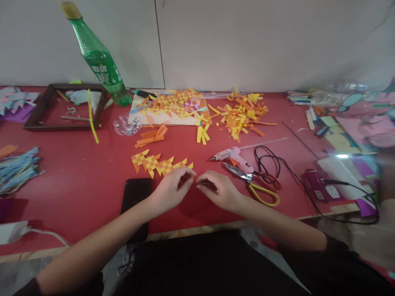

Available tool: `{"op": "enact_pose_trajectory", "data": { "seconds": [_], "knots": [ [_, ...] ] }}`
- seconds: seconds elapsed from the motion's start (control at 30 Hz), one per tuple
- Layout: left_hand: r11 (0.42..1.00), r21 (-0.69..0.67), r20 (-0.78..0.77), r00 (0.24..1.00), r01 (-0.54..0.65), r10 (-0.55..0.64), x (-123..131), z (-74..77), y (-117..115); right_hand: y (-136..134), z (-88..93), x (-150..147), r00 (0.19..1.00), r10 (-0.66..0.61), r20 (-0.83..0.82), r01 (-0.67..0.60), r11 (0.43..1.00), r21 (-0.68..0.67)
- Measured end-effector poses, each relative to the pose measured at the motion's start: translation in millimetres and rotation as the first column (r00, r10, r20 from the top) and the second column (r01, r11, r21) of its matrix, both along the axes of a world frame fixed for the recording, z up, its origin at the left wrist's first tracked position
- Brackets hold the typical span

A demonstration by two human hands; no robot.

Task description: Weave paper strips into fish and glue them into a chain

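My left hand and my right hand meet almost fingertip to fingertip above the red table, near its front edge. The fingers of both are pinched round something tiny; a speck of orange shows at the left fingertips, but the piece itself is too small to make out. Just beyond my left hand lies a row of woven yellow and orange paper pieces. A black phone lies partly under my left forearm. To the right of my right hand are a pink glue gun and scissors with a yellow and red handle.
Behind are a green bottle, a brown frame, a board with woven pieces, and a heap of yellow and orange strips. Blue strips lie left. A purple box with a black cable sits right.
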State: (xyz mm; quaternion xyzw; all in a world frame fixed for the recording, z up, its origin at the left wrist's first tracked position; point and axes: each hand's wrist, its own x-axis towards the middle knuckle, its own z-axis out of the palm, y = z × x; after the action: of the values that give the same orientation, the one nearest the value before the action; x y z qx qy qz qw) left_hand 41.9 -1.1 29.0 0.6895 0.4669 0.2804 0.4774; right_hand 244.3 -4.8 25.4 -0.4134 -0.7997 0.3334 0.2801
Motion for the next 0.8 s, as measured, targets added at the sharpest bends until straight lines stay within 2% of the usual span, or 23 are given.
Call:
{"op": "enact_pose_trajectory", "data": {
  "seconds": [0.27,0.47,0.6,0.8],
  "knots": [
    [0.995,0.095,-0.051,0.999,-0.007,0.012,-3,-2.9,-3,0,-2.8,-3,0.999,-0.049,-0.007,0.05,0.988,0.144],
    [0.987,0.157,-0.12,0.991,-0.042,0.061,0,-5.1,-10,-2,0.4,-6,1.0,-0.023,-0.017,0.026,0.97,0.241],
    [0.994,0.101,-0.101,0.993,-0.05,0.06,3,-3.6,-13,-4,3.1,-9,0.999,0.023,-0.037,-0.012,0.96,0.281],
    [0.997,-0.071,0.002,0.999,-0.036,0.037,1,4.8,-11,0,5.8,-8,0.998,-0.008,-0.063,0.021,0.975,0.219]
  ]
}}
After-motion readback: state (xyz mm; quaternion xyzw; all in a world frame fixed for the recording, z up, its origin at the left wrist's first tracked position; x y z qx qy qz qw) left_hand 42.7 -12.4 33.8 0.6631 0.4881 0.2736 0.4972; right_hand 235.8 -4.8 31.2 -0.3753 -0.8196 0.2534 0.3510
